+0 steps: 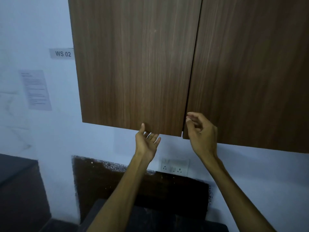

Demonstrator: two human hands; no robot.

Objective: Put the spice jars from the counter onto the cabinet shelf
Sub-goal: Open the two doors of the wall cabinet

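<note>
A brown wood-grain wall cabinet fills the upper view, with its left door point(133, 64) and right door point(250, 72) both closed. My left hand point(147, 141) is raised palm up under the left door's bottom edge, its thumb against the door front and its fingers tucked below. My right hand point(200, 131) is at the lower inner corner of the right door, by the gap between the doors, with fingers curled and holding nothing. No spice jars and no shelf are in view.
A switch and socket plate point(174, 166) is on the white wall below the cabinet. A "WS 02" label point(62, 53) and a printed sheet point(36, 89) hang at the left. A dark counter point(16, 173) and dark backsplash point(117, 181) lie below.
</note>
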